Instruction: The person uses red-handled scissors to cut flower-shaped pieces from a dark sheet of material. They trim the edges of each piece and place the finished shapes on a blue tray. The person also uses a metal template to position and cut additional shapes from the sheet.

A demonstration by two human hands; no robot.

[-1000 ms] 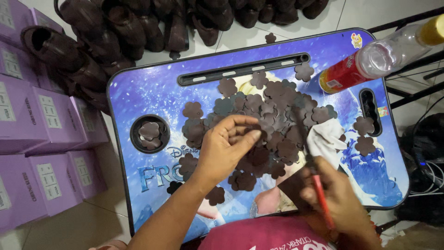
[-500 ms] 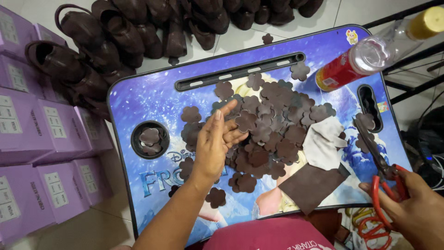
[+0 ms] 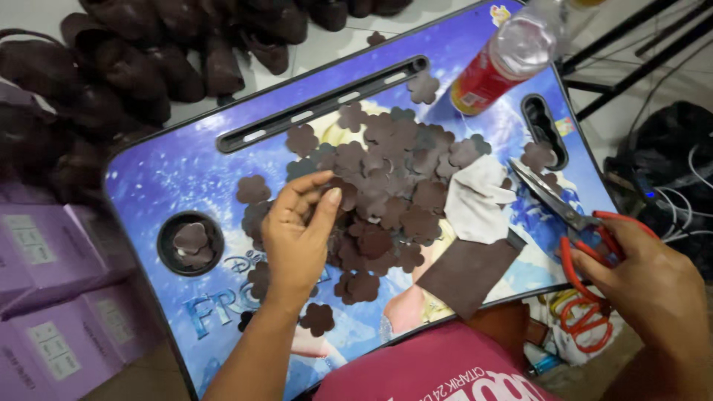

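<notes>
Here, the scissors (image 3: 568, 215) sit in the right hand (image 3: 653, 286), whose fingers (image 3: 594, 267) are threaded through the red loop handles and curled shut around them. Their long axis runs on a slant: the grey blades point up and to the left, away from the knuckles, with the tip just short of a pale scrap of cloth (image 3: 479, 200). Whether the blades are parted or together cannot be told.

Beyond the blade tip lies a dark brown strip of material (image 3: 468, 271), touching the lower edge of the pale scrap and stretching down toward the near edge of the lap tray (image 3: 171, 171).

Further out from those fingers, a heap of brown flower-shaped cutouts (image 3: 390, 186) covers the middle of the tray. The left hand (image 3: 297, 238) rests on the heap's left edge, palm down, with thumb and fingertips (image 3: 330, 197) drawn narrowly together on the cutouts; whether 1 is actually pinched cannot be told. Left of that hand, a round cup recess (image 3: 191, 243) in the tray holds a few more cutouts.

Past the blade tip, at the tray's far right corner, a clear plastic bottle (image 3: 501, 63) with a red label lies tilted. Beyond the left fingers, off the tray, sit dark brown shoes (image 3: 148, 59), and lilac boxes (image 3: 52, 289) stand by the left wrist.
</notes>
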